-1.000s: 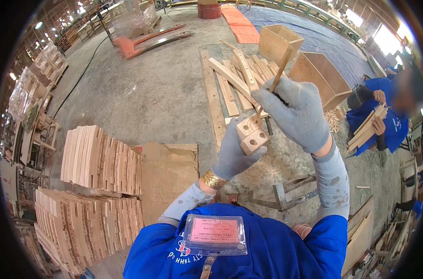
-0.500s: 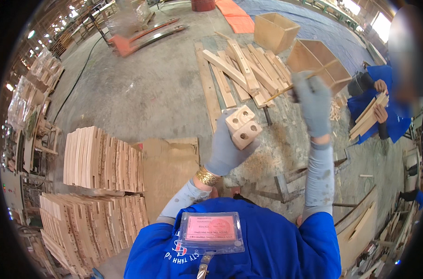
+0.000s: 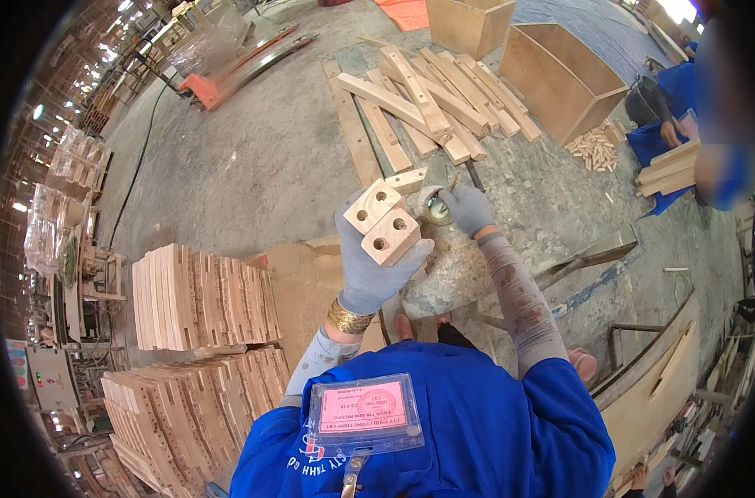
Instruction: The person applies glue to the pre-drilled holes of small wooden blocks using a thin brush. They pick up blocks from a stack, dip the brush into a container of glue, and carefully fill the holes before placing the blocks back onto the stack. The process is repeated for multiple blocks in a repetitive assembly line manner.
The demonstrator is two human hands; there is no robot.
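Two wooden bars [image 3: 392, 235] are gripped side by side in my left hand [image 3: 367, 270], which wears a grey glove. Their end faces point up at me, each with two drilled holes. To its right, my gloved right hand [image 3: 470, 210] is closed on a thin wooden stick [image 3: 454, 180], mostly hidden by the fingers. That hand is beside a small round pot [image 3: 437, 209] with something shiny inside; whether the stick's lower end is in it I cannot tell. Just behind the held bars lies a piece of wood with holes [image 3: 407, 180].
Loose wooden bars [image 3: 427, 104] lie ahead. Open plywood boxes [image 3: 552, 79] and a heap of small dowels [image 3: 593, 149] are at the far right. Stacked slats [image 3: 203, 299] stand at left. A co-worker [image 3: 668, 124] holds wood strips at right. An orange pallet jack [image 3: 203, 90] is far left.
My right hand has come down and left with the stick, from raised over the boards to beside the pot. My left hand still holds the bars, slightly further left and lower in view.
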